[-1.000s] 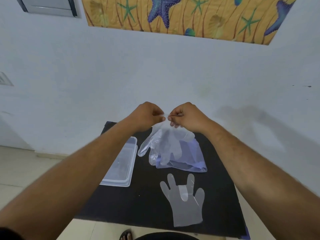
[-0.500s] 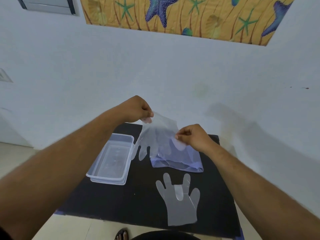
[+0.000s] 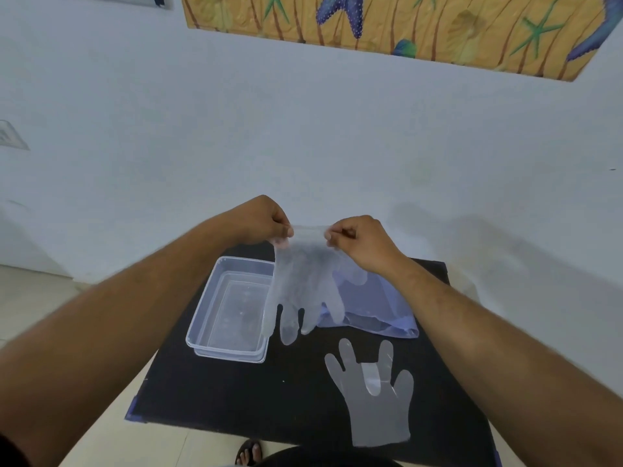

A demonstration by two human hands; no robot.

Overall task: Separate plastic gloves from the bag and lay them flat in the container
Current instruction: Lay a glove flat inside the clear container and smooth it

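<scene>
A clear plastic glove hangs in the air, fingers pointing down, over the gap between the container and the bag. My left hand pinches the left corner of its cuff and my right hand pinches the right corner. The clear rectangular container stands on the left of the black table and looks empty. A bluish plastic bag lies behind and to the right of the hanging glove. A second clear glove lies flat on the table near the front right.
The small black table stands against a pale wall. Tiled floor shows to the left and in front. A sandalled foot is at the table's front edge. A starfish picture hangs high on the wall.
My right hand has risen from the bag and taken the glove's cuff beside my left hand. The glove now hangs spread between both hands, clear of the bag.
</scene>
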